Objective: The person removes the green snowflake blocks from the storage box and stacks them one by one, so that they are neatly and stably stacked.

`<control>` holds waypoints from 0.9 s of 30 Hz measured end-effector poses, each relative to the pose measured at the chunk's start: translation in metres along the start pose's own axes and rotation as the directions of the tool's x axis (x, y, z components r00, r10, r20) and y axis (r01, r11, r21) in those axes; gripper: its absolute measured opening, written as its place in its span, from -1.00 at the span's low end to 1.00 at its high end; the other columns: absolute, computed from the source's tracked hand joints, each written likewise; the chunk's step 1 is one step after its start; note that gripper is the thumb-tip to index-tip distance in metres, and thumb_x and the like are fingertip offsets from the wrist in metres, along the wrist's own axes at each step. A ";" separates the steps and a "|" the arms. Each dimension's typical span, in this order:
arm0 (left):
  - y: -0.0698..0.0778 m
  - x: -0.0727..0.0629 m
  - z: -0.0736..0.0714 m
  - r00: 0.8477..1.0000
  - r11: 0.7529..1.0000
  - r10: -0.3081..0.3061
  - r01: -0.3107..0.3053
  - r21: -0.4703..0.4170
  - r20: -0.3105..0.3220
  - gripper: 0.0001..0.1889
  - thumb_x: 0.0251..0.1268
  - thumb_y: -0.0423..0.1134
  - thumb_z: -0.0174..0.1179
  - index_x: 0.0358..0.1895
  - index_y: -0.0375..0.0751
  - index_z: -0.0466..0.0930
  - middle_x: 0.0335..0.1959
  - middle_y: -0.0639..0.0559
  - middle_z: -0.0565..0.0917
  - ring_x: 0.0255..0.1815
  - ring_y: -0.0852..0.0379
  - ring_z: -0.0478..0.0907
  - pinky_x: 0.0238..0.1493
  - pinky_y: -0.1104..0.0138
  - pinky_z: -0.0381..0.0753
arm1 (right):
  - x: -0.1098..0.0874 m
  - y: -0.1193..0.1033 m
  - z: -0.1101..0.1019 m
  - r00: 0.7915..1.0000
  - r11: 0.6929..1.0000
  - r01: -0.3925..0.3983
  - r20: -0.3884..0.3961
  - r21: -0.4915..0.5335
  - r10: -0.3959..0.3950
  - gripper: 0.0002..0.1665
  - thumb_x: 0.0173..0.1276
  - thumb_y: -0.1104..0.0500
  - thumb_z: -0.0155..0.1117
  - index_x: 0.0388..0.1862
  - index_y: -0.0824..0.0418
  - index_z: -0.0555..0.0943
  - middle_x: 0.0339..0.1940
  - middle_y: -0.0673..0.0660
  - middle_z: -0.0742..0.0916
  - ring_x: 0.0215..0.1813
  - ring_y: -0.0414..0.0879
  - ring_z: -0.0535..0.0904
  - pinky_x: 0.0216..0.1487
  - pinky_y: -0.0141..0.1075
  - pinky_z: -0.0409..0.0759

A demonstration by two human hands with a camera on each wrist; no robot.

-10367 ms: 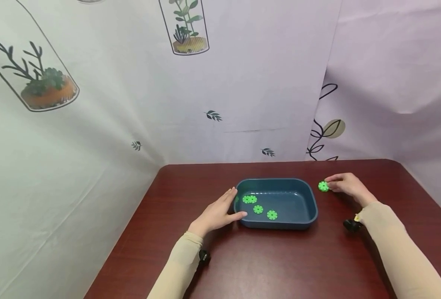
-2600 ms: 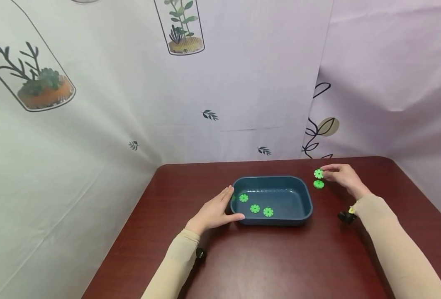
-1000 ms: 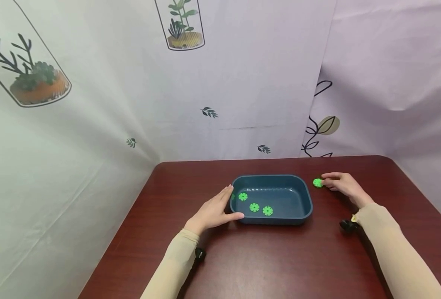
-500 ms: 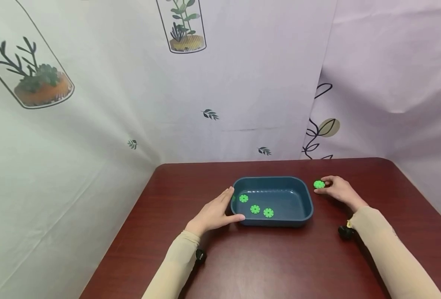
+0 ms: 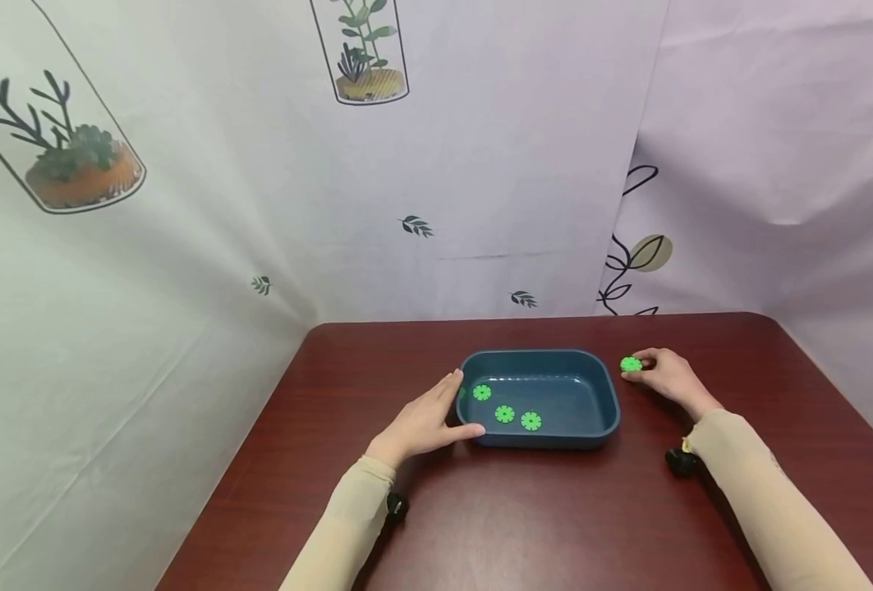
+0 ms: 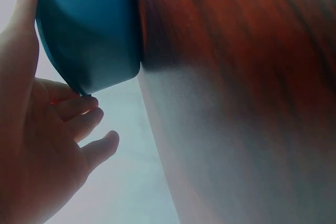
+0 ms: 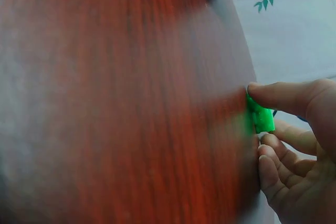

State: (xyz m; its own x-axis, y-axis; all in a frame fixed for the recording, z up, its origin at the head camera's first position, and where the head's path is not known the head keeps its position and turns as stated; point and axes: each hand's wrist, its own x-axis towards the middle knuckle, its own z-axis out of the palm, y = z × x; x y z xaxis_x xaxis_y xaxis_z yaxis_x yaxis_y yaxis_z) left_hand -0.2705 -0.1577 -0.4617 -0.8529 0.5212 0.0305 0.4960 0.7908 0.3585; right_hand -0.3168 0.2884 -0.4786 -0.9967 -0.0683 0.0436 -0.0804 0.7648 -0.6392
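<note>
My right hand pinches a small stack of notched green plastic discs between thumb and fingers, right of the blue tray. In the right wrist view, the stacked green discs stand at the table surface, with the thumb on one side and fingers on the other. My left hand rests at the tray's left front corner. Its fingers lie straight along the left side and its thumb touches the front rim. Three loose discs lie inside the tray: one disc farther left, another disc, and a third disc.
The dark red wooden table carries the tray near its far side. A pale printed cloth hangs behind the table and along its left. Small black cameras sit under both wrists.
Ten seconds ago the tray held several discs, now three. My right hand has set a held disc onto another beside the tray, and its thumb has since come round the stack. My left hand stays put.
</note>
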 end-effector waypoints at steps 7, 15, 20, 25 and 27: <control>0.000 0.000 -0.002 1.000 1.000 -0.007 0.007 -0.002 -0.001 0.16 0.18 0.56 0.07 0.65 -0.13 -0.10 0.64 -0.01 0.03 0.62 0.11 -0.01 0.49 0.12 0.24 | 0.001 -0.002 0.001 1.000 1.000 0.012 -0.018 -0.005 -0.012 -0.26 0.34 0.05 0.41 0.23 0.61 0.46 0.04 0.52 0.62 0.01 0.32 0.55 0.05 0.19 0.52; 0.001 -0.004 -0.003 1.000 1.000 -0.017 0.017 -0.005 0.011 0.16 0.18 0.55 0.08 0.65 -0.12 -0.11 0.64 -0.01 0.03 0.62 0.11 -0.02 0.49 0.13 0.23 | 0.001 0.001 0.004 1.000 1.000 -0.006 -0.001 0.000 0.006 -0.26 0.34 0.03 0.41 0.22 0.61 0.47 0.05 0.52 0.62 0.02 0.31 0.55 0.06 0.19 0.52; 0.002 -0.004 -0.002 1.000 1.000 -0.018 0.019 -0.007 0.005 0.15 0.19 0.53 0.10 0.65 -0.12 -0.09 0.64 -0.01 0.04 0.62 0.12 -0.01 0.49 0.14 0.23 | 0.003 0.001 0.004 1.000 1.000 -0.012 0.009 0.008 0.012 -0.25 0.33 0.02 0.41 0.23 0.59 0.47 0.06 0.51 0.63 0.03 0.31 0.55 0.07 0.20 0.51; 0.002 -0.004 -0.002 1.000 1.000 -0.006 0.006 -0.007 0.000 0.15 0.20 0.53 0.09 0.65 -0.15 -0.08 0.64 -0.03 0.05 0.62 0.10 0.00 0.48 0.12 0.25 | 0.002 0.001 -0.005 0.998 1.000 0.020 0.060 -0.005 -0.020 -0.16 0.27 0.05 0.46 0.29 0.63 0.40 0.07 0.56 0.59 0.05 0.35 0.53 0.08 0.23 0.50; 0.002 -0.004 -0.002 1.000 1.000 -0.001 0.001 -0.008 -0.002 0.15 0.20 0.54 0.08 0.65 -0.15 -0.08 0.64 -0.03 0.05 0.62 0.09 0.00 0.48 0.12 0.25 | 0.002 0.000 -0.010 0.996 0.999 0.030 0.089 -0.013 -0.029 -0.13 0.23 0.08 0.47 0.30 0.65 0.37 0.07 0.58 0.57 0.05 0.36 0.52 0.06 0.22 0.51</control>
State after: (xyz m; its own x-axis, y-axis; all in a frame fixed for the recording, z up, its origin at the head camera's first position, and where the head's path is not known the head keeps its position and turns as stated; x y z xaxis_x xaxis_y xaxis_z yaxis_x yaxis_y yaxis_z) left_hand -0.2667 -0.1584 -0.4592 -0.8539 0.5195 0.0322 0.4938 0.7890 0.3656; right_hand -0.3187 0.2949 -0.4707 -0.9891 -0.1473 -0.0069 -0.1104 0.7708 -0.6274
